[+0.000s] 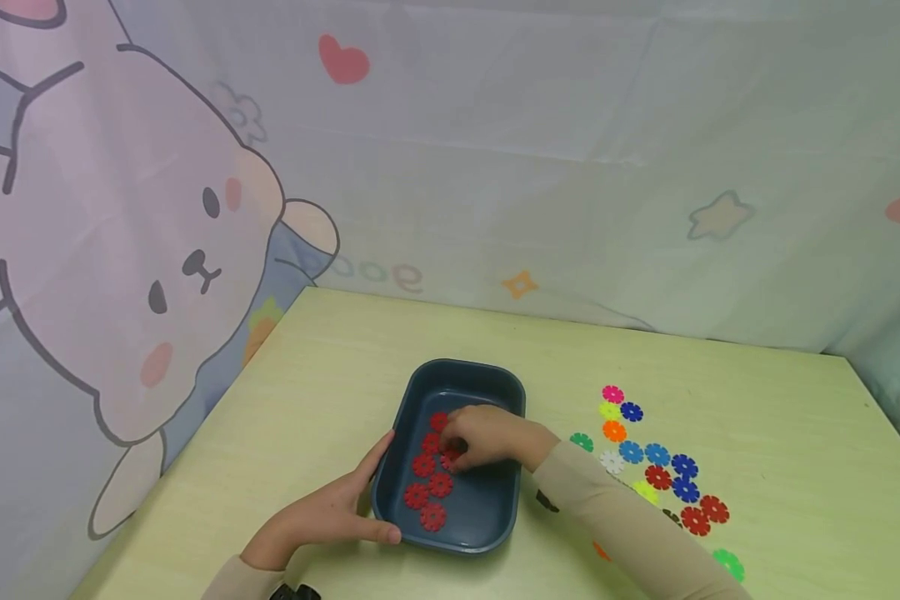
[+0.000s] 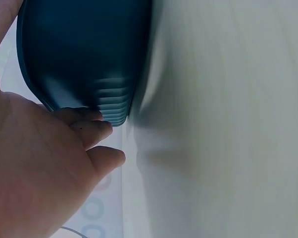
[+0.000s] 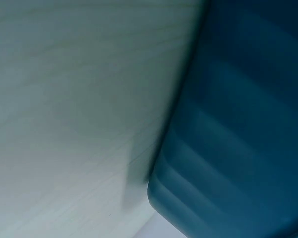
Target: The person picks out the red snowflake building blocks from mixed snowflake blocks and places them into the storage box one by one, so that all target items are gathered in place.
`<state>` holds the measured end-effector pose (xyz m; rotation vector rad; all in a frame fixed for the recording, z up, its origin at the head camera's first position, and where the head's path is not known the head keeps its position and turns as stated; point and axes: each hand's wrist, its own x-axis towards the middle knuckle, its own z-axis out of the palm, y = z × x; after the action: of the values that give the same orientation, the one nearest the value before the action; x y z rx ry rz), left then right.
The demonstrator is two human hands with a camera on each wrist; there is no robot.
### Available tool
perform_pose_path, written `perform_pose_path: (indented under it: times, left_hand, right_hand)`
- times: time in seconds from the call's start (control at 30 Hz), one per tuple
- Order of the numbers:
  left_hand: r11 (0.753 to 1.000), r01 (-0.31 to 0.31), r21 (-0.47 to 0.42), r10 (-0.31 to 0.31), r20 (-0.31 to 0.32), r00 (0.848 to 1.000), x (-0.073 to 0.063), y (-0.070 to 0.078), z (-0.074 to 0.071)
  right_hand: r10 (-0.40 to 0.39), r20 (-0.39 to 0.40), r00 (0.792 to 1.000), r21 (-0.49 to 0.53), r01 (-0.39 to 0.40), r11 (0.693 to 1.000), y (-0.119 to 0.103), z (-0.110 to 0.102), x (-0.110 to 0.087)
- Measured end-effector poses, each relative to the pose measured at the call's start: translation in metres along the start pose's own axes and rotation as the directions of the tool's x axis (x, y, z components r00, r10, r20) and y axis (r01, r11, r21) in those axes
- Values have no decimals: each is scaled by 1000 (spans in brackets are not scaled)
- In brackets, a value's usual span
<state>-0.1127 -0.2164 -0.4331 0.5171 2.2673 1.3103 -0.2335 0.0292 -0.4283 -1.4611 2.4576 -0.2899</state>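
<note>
A dark blue rectangular tray [image 1: 487, 533] with raised walls stands on the table and holds several red notched plastic discs [image 1: 432, 517], mostly along its left side. My left hand [image 1: 328, 510] steadies the tray's near left corner from outside, thumb at the near rim and fingers along the left wall. In the left wrist view its fingers [image 2: 107, 161] lie fairly straight against the ribbed outer wall. Reaching over the right wall, my right hand [image 1: 487, 435] pinches a red disc [image 1: 450, 457] inside the tray, partly hidden by the fingers. The right wrist view shows only the tray's outer wall [image 3: 228, 148] and tabletop.
Right of the tray lie several loose notched discs, among them pink [image 1: 612, 394], orange [image 1: 614, 431], blue [image 1: 685, 466], red [image 1: 695, 521] and green [image 1: 729, 564] ones. The right forearm [image 1: 615, 508] covers some. A printed cloth [image 1: 495, 167] hangs behind the pale table [image 1: 795, 433].
</note>
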Motion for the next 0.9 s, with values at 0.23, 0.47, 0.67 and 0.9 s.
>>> perform_pose_path:
  times: [0.23, 0.47, 0.67, 0.9]
  left_hand:
    - [1000, -3, -1, 3, 1, 1000, 0, -1, 0]
    - [1000, -12, -23, 12, 5, 1000, 0, -1, 0]
    - [999, -18, -42, 18, 2, 1000, 1, -1, 1]
    - [999, -18, -30, 18, -7, 1000, -1, 0, 1]
  right_hand:
    - [-5, -16, 1000, 31, 6, 999, 3, -3, -3]
    - [-46, -110, 993, 49, 52, 997, 2, -23, -19]
    - [-44, -177, 983, 72, 57, 996, 6, -41, -47]
    - [32, -206, 978, 73, -18, 997, 14, -53, -84]
